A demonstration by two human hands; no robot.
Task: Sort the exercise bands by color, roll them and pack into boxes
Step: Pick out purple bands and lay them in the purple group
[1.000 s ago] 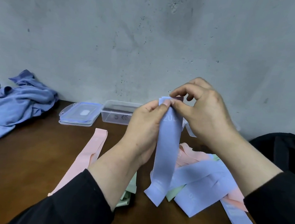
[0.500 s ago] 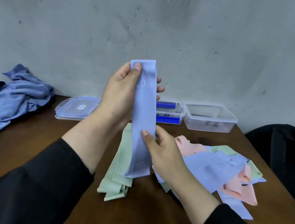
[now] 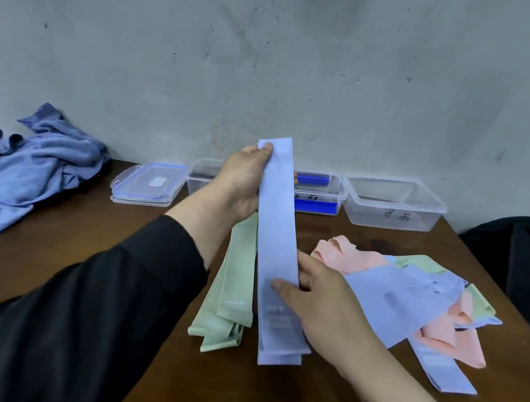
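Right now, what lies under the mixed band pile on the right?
Under the pile only the brown table shows around its edges. Blue, pink and green bands overlap there, so whatever lies beneath the top layers is covered.

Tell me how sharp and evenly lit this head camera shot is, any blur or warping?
Head view: soft, even light, no glare on the clear plastic box; faint shadows under the green bands. Wide-angle bending shows at the table edges. The blue band is fairly sharp, though its small print stays unreadable.
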